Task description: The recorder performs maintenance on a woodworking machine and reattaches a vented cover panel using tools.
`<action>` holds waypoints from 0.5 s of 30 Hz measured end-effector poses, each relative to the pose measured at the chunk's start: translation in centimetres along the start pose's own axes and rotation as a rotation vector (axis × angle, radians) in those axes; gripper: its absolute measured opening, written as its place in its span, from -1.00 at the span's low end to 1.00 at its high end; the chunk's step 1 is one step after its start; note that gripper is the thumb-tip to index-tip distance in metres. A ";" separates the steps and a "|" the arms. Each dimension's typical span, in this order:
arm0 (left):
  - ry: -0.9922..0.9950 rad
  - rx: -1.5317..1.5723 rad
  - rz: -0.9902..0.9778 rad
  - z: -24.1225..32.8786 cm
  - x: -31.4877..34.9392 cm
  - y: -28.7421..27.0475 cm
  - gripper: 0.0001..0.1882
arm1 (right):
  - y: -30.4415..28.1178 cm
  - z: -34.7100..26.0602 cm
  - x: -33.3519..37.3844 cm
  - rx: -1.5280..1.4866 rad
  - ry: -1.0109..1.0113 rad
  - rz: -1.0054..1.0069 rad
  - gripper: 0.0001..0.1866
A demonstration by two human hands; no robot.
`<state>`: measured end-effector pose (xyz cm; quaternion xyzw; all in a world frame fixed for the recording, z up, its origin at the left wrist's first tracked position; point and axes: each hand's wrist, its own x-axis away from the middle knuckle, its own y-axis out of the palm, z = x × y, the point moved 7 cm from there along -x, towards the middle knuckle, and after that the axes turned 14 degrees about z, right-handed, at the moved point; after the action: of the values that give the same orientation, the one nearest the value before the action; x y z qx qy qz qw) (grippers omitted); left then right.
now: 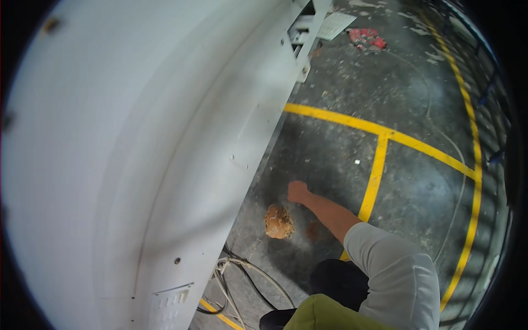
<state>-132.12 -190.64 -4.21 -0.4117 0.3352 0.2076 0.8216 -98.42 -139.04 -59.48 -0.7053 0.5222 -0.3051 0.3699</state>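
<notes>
My right hand [297,192] hangs over the dark floor with its fingers curled closed. Whatever it may hold is hidden inside the fist. Just below it in the view, a brown, rounded clump [279,221] with yellowish, crumbly edges lies on the floor, apart from the hand. To the left rises a large pale grey metal cabinet or machine housing [181,143], its lower edge close to the clump. My left hand is out of view.
Black and beige cables [242,269] loop out by the housing's base. Yellow lines [379,159] mark the floor. Farther off lie a crumpled red-and-grey bundle [367,39] and a pale sheet [336,25]. A thin cable [460,159] curves along the right.
</notes>
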 end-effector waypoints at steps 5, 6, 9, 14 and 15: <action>-0.060 -0.009 -0.167 8.8 -12.2 -9.7 -0.21 | -19.2 -4.8 7.5 0.206 -0.216 -0.235 -0.76; -0.090 -0.040 -0.191 9.5 -14.4 -12.9 -0.21 | -22.6 -6.6 9.7 0.254 -0.321 -0.303 -0.77; -0.178 -0.181 -0.234 11.5 -21.3 -25.2 -0.21 | -37.1 -10.7 18.0 -0.030 -0.193 -0.165 -0.74; -0.016 0.259 -0.045 12.5 -28.3 -29.6 -0.59 | -61.6 -26.7 32.1 -0.406 0.242 -0.421 -0.78; 0.027 0.279 -0.091 12.8 -30.2 -30.0 -0.58 | -66.4 -31.4 34.3 -0.433 0.309 -0.475 -0.80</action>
<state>-129.52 -199.44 39.27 -0.3109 0.3529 0.1158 0.8749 -80.96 -166.39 14.76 -0.8146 0.4458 -0.3681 0.0473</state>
